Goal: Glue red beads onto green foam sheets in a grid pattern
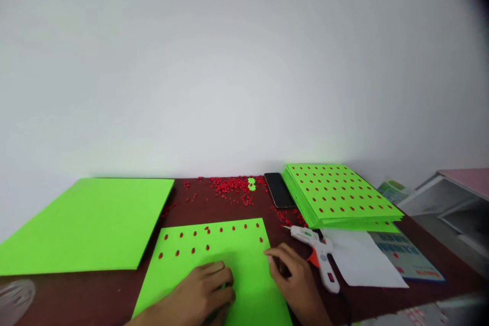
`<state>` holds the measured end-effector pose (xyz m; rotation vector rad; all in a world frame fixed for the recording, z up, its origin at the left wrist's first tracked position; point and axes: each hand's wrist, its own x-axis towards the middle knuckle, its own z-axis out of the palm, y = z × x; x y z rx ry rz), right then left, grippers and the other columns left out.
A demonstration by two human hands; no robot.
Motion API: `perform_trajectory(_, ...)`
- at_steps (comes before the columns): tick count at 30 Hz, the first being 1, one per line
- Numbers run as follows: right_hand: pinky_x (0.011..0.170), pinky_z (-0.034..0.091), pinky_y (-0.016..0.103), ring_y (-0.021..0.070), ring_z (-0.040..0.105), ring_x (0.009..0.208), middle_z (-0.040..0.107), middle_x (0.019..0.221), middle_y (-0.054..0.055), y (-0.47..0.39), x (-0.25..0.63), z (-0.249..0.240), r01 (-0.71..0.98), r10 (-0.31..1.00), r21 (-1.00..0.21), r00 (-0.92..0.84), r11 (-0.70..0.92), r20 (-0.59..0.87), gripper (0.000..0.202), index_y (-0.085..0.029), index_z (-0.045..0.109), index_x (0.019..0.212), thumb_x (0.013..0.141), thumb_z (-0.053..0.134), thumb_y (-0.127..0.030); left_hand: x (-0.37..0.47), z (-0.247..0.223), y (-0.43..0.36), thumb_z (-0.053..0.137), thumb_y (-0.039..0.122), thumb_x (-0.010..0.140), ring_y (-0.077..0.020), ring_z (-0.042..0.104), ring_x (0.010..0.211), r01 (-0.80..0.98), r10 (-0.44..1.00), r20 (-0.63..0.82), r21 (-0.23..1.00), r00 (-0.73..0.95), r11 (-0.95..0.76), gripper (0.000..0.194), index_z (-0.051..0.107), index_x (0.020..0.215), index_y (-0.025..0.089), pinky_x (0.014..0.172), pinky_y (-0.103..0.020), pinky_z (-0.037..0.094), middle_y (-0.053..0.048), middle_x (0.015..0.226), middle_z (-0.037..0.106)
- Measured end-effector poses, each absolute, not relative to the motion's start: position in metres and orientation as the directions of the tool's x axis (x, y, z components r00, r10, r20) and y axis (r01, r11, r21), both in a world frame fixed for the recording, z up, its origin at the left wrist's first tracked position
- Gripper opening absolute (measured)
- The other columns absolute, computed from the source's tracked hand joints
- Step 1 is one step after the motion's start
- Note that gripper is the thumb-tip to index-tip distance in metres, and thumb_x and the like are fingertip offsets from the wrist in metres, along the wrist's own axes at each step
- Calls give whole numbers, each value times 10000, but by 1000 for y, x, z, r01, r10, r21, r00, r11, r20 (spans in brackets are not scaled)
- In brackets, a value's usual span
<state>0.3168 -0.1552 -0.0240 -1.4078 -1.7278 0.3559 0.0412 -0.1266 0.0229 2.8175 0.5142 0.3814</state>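
A bright green sheet (244,275) lies in front of me, with small red ladybug-like pieces (193,250) in two rows along its upper part. Over its lower middle, my left hand (208,288) rests with fingers curled together; anything inside them is hidden. At the sheet's right edge, my right hand (294,277) has thumb and index finger pinched close together, just below the red piece (261,240) at the end of the second row. Whatever that pinch holds is too small to make out. A white hot glue gun (323,265) with an orange trigger lies right of that hand.
A stack of dotted green sheets (340,193) stands at the back right, beside a black phone (280,191). Loose red pieces (233,186) are scattered at the back near green flower shapes (251,184). Plain green sheets (91,224) lie left. White paper (362,260) lies right.
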Motion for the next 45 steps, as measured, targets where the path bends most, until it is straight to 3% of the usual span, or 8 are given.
perform_trajectory(3, 754, 553, 377, 249, 698, 802, 732, 874, 55, -161, 315, -25, 665, 890, -658, -20, 352, 456, 213, -286, 750, 975, 973, 548, -219, 44, 26, -127, 499, 105, 890, -211, 549, 821, 326, 400, 253, 290, 881, -900, 101, 520, 879, 203, 711, -357, 439, -47, 900, 610)
perform_trajectory(9, 877, 564, 373, 251, 714, 985, 741, 1063, 88, -121, 317, 3, 654, 890, -666, -28, 361, 455, 297, -264, 745, 1153, 983, 522, -165, 47, 33, -124, 560, 163, 895, -227, 644, 1026, 292, 389, 249, 352, 887, -889, 246, 616, 1127, 220, 919, -381, 488, -59, 1134, 699)
perform_trajectory(13, 928, 543, 343, 230, 720, 1005, 750, 1109, 97, -49, 310, 17, 779, 931, -532, -179, 332, 319, 230, -230, 785, 1082, 944, 621, -147, 45, 33, -122, 583, 166, 884, -225, 647, 1054, 268, 366, 236, 362, 900, -893, 271, 632, 1144, 224, 940, -374, 494, -64, 1168, 710)
perform_trajectory(18, 918, 503, 349, 226, 706, 908, 756, 944, 86, -4, 296, 16, 808, 942, -504, -177, 305, 286, 140, -212, 782, 838, 890, 692, -116, 43, 32, -118, 584, 155, 866, -219, 639, 1045, 220, 311, 234, 346, 921, -912, 272, 632, 1126, 220, 946, -374, 490, -56, 1181, 714)
perform_trajectory(27, 713, 558, 298, 190, 706, 760, 771, 934, 61, -86, 306, 15, 701, 941, -655, -68, 281, 331, 229, -204, 730, 1068, 987, 527, -271, 50, 37, -108, 652, 277, 902, -217, 604, 937, 177, 197, 168, 124, 966, -976, 137, 616, 1017, 213, 792, -360, 445, -48, 1042, 663)
perform_trajectory(31, 833, 565, 362, 235, 731, 901, 783, 975, 70, -133, 307, -7, 610, 957, -742, -110, 279, 269, 195, -229, 769, 995, 976, 584, -287, 64, 30, -103, 619, 257, 940, -213, 578, 885, 170, 175, 156, 45, 972, -984, 64, 581, 946, 206, 721, -357, 434, -48, 961, 614)
perform_trajectory(39, 786, 526, 339, 218, 685, 843, 709, 902, 42, -148, 314, -21, 667, 973, -723, -18, 183, 230, 130, -248, 803, 891, 937, 713, -329, 79, 18, -92, 624, 251, 940, -212, 574, 841, 90, 104, 171, 89, 980, -992, 87, 552, 949, 202, 679, -341, 429, -47, 919, 606)
perform_trajectory(45, 753, 517, 314, 183, 646, 805, 697, 1002, 45, -152, 322, -10, 654, 973, -721, -153, 229, 171, 228, -294, 812, 1139, 970, 659, -284, 69, 25, -94, 652, 292, 925, -219, 578, 882, 69, 92, 153, 149, 984, -986, 158, 561, 1020, 204, 718, -339, 433, -57, 981, 611)
